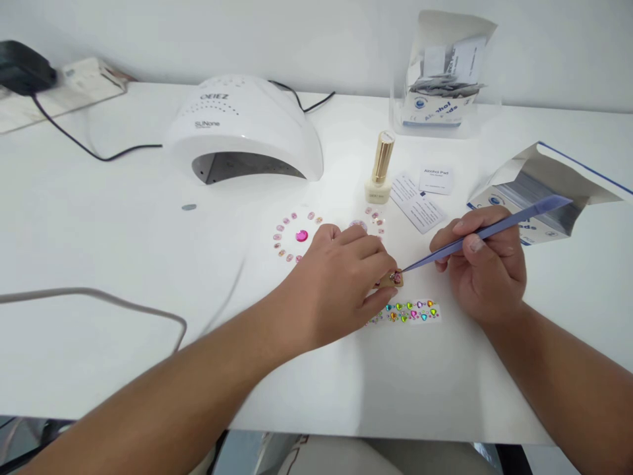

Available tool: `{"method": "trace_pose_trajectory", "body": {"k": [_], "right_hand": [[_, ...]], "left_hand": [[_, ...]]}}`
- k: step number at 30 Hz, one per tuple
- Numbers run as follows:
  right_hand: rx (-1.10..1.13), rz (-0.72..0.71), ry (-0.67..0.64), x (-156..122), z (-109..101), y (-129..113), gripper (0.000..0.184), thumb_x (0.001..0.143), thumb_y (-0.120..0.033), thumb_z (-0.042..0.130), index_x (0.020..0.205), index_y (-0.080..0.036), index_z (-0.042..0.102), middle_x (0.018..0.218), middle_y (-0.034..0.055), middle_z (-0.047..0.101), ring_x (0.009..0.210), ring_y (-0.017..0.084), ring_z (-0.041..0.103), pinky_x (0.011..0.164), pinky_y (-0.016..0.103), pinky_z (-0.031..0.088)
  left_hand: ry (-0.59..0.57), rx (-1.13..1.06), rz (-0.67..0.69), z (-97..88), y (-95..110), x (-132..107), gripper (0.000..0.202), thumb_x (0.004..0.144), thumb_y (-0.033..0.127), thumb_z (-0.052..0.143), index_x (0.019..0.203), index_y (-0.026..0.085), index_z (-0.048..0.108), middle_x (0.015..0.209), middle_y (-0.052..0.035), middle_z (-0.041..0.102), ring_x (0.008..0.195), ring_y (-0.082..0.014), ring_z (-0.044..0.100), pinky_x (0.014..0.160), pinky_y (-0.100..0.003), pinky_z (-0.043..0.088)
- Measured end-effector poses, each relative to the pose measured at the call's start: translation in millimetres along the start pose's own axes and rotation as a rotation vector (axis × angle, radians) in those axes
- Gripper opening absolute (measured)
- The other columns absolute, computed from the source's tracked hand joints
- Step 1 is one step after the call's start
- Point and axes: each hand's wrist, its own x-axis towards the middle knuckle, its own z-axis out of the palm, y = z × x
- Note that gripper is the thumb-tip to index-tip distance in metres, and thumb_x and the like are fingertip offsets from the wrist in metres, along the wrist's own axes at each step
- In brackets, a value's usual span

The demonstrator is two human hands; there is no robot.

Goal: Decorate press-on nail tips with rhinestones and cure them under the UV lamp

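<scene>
My left hand (341,280) is curled over the white table, its fingertips pinching a small tan false nail (394,280) with a pink gem on it. My right hand (487,264) grips blue-purple tweezers (487,231) like a pen, and their tip touches the nail. Just below the nail lies a clear strip of coloured gem stickers (413,311). Behind my left hand sit two clear nail-tip wheels, one with a pink centre (297,236), the other (373,221) partly hidden by my fingers.
A white UV nail lamp (244,128) stands at the back with its cable. A gold-capped polish bottle (380,171), alcohol pad packets (435,179), an open pad box (537,191) and a clear holder of pads (442,79) stand behind my hands. A grey cable (99,297) lies left.
</scene>
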Motion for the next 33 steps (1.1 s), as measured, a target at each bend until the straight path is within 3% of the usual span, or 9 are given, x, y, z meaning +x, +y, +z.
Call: {"method": "trace_pose_trajectory", "body": {"k": [8,16,26,33], "right_hand": [[-0.015,-0.006,-0.003,1.4,-1.7,-1.2,0.003,0.087,-0.031,0.058,0.087,-0.028,0.060,0.063,-0.0009,0.054,0.050,0.016,0.048,0.046,0.032,0.036],[0.064,-0.006,-0.060,0.0,-5.2,-2.3,0.008,0.089,-0.021,0.052,0.090,-0.022,0.060,0.065,-0.0015,0.058,0.053,0.014,0.052,0.050,0.032,0.037],[0.001,0.037,-0.038,-0.4,-2.9,-3.1,0.004,0.088,-0.028,0.057,0.087,-0.027,0.061,0.061,-0.0011,0.056,0.050,0.015,0.047,0.047,0.032,0.035],[0.049,0.029,-0.111,-0.8,-5.8,-2.3,0.008,0.090,-0.023,0.053,0.090,-0.024,0.061,0.065,-0.0027,0.055,0.054,0.013,0.050,0.050,0.030,0.037]], "left_hand": [[-0.034,-0.049,-0.020,-2.2,-1.6,-0.1,0.013,0.085,0.027,0.056,0.085,0.022,0.067,0.083,-0.0012,0.068,0.082,-0.0192,0.055,0.069,-0.035,0.029],[-0.029,-0.013,-0.015,-2.2,-1.0,-0.9,0.016,0.086,0.029,0.054,0.085,0.021,0.068,0.083,-0.0026,0.068,0.080,-0.0189,0.054,0.068,-0.034,0.028],[-0.022,0.002,-0.007,-1.4,-1.1,-3.2,0.014,0.085,0.028,0.055,0.088,0.022,0.067,0.084,-0.0021,0.067,0.083,-0.0200,0.054,0.072,-0.036,0.028],[-0.024,0.000,-0.002,-1.2,-1.4,-3.5,0.014,0.085,0.029,0.055,0.089,0.022,0.067,0.083,-0.0016,0.066,0.083,-0.0200,0.054,0.071,-0.036,0.026]]}}
